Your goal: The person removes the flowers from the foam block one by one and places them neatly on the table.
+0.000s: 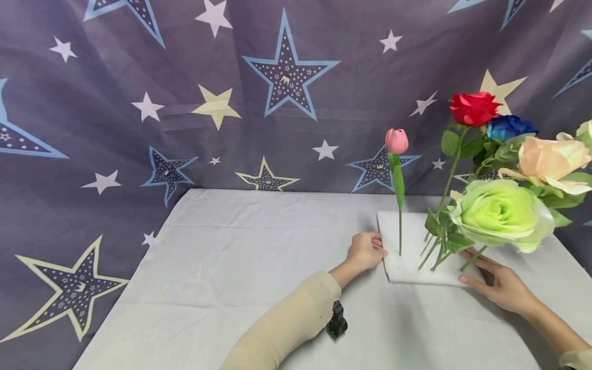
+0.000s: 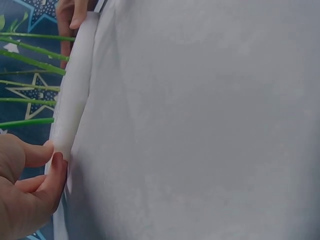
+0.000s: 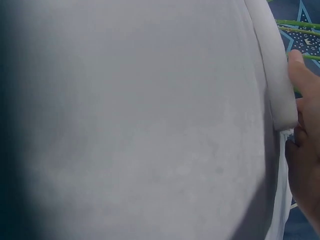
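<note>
A white foam slab [image 1: 393, 270] lies on the table's right half, with artificial flowers standing in it by their green stems. My left hand [image 1: 367, 251] pinches its left edge, thumb on the top face and fingers at the side; the left wrist view shows this hand [image 2: 32, 182] close. At the opposite end, my right hand [image 1: 501, 285] holds the right edge, thumb over the front corner. Its other fingers are partly hidden behind the slab's end in the right wrist view. The pink tulip [image 1: 396, 141] stands upright near the left hand; the green rose [image 1: 501, 213] leans over the right.
A red rose [image 1: 474, 109], a blue rose [image 1: 511, 127] and a peach rose [image 1: 552, 159] lean right behind the green one. The table [image 1: 222, 246] wears a pale cloth. A star-patterned curtain [image 1: 185, 77] hangs behind it. A black device [image 1: 337, 319] sits by the left sleeve.
</note>
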Demonstrator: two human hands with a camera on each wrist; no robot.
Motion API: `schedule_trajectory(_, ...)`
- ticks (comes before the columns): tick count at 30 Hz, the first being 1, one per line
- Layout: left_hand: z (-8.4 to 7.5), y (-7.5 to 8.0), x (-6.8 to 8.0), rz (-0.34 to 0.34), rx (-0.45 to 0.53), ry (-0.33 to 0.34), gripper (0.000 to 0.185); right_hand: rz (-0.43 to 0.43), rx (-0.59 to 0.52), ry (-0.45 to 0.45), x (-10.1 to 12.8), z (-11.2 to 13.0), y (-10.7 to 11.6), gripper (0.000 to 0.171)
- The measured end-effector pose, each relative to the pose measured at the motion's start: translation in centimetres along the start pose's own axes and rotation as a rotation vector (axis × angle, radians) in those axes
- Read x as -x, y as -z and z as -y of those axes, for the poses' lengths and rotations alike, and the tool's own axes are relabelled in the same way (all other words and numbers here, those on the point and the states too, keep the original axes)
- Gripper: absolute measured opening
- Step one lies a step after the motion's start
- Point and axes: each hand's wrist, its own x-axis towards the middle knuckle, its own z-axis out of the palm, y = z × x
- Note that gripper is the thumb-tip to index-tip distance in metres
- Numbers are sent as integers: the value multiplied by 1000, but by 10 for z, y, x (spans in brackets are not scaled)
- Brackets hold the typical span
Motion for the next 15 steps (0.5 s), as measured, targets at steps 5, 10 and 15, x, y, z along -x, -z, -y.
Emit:
schedule_trajectory(5, 3, 2, 4, -18, -10, -32, 37, 8, 20, -21, -2, 2, 0, 58)
schedule_trajectory(10, 3, 5, 8, -8, 1, -89, 38, -18, 45, -20, -1, 2, 0, 56)
schedule_trajectory(15, 0, 9, 9, -2, 5, -119, 39, -35, 89, 7, 0, 1, 2, 57)
